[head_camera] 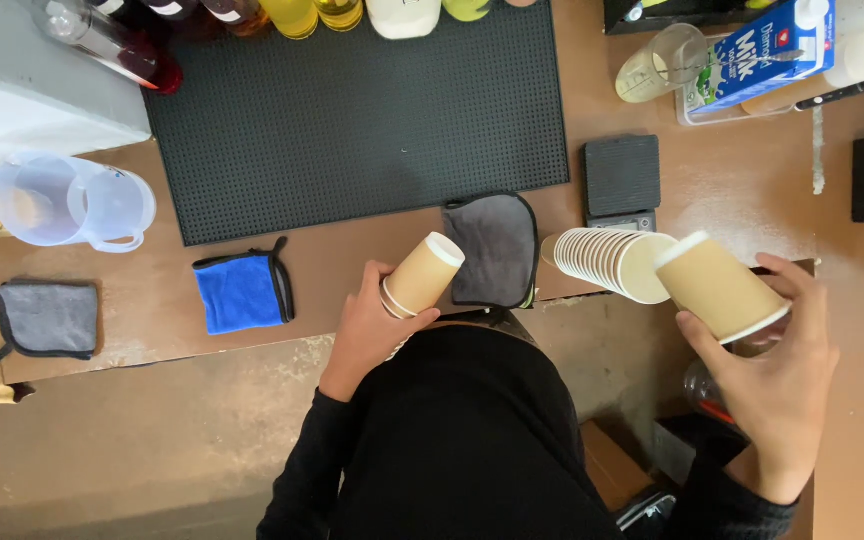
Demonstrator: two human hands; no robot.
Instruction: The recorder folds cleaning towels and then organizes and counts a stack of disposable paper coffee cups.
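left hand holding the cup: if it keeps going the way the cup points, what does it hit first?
The left hand holds a tan paper cup tilted up and to the right. Straight along that line lies the grey cloth on the counter edge, so probably that first; height above it is unclear from this view.

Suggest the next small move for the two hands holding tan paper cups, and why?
Probably set the left hand's tan paper cup upright on the bare brown counter. Both hands are full; the right hand grips another tan paper cup beside the sideways stack of cups.
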